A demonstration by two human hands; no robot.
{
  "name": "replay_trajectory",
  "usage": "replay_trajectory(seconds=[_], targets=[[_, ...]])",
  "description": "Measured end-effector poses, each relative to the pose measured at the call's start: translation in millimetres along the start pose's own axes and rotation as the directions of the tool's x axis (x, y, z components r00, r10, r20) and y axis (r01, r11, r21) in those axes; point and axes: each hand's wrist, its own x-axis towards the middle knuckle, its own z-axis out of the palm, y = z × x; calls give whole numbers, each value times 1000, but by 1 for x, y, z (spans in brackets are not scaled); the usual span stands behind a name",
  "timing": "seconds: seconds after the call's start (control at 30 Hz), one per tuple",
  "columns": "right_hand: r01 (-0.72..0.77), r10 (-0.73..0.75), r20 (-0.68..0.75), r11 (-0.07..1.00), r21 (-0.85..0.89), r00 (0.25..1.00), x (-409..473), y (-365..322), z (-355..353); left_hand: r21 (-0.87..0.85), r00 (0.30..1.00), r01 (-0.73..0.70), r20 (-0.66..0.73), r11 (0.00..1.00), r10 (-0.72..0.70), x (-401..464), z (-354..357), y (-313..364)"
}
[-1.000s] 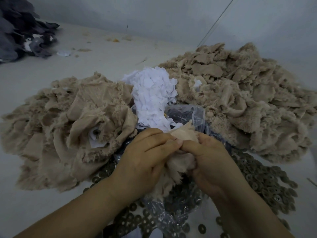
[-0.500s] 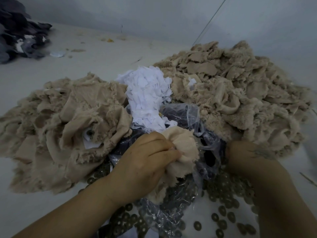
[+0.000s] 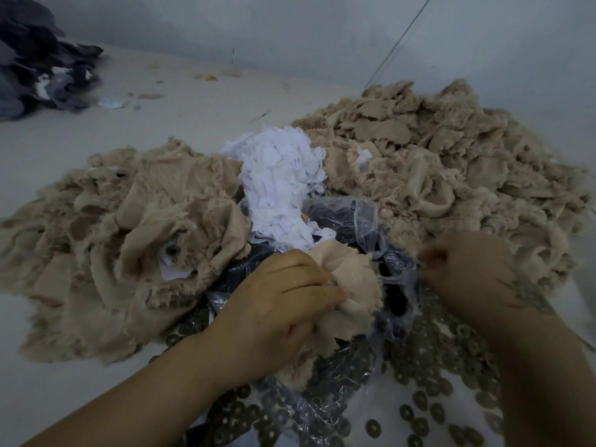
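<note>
Many discs (image 3: pixel 436 411) around plastic bag (image 3: pixel 366 214)

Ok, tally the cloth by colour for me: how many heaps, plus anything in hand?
Beige heaps: 2, the left beige heap and the right beige heap
White heap: 1, between the two beige ones
Dark heap: 1, far left
Beige piece gripped in the left hand: 1
Total: 5
</note>
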Motion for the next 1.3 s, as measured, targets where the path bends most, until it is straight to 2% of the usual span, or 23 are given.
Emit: replay_trajectory(seconds=[0.03,0.07,0.17,0.27,0.4,0.53,0.7,0.77,0.9,1.0,1.1,1.3], targets=[[70,-64,-45,988,136,997,-2,-3,3,-25,1000,15,5,1000,-15,0,2,-1],[166,-134,-118,926,339,984,-8,-12,7,-51,1000,23,12,998,-23,1,0,-2],[390,-333,-203,778,493,921,-23,-42,24,-40,1000,22,5,999,-22,5,0,-1],[515,-400,-325,680,522,857,-29,-54,35,-24,993,118,-17,993,-118,7,-5,1],[554,-379,-405,604,572,832,-28,-53,33,-73,968,249,-24,966,-251,8,-11,0],[560,-412,-380,618,551,828,-27,-51,33,-89,945,312,-73,946,-319,7,-14,1],[608,-432,-432,624,491,792,-27,-52,32,-39,966,238,-98,970,-241,10,-13,0],[634,-452,-450,625,456,770,-27,-53,32,-83,964,239,-99,967,-247,10,-14,-1],[632,-441,-458,618,468,771,-26,-54,34,-212,959,259,-63,942,-277,11,-15,-3],[636,-446,-458,606,477,769,-27,-54,35,-226,946,292,-73,929,-315,11,-16,-3],[622,-445,-436,596,508,782,-26,-52,34,-207,946,293,-80,933,-315,9,-15,-2],[539,-358,-404,572,618,842,-27,-54,41,-30,987,143,-69,989,-145,8,-11,-4]])
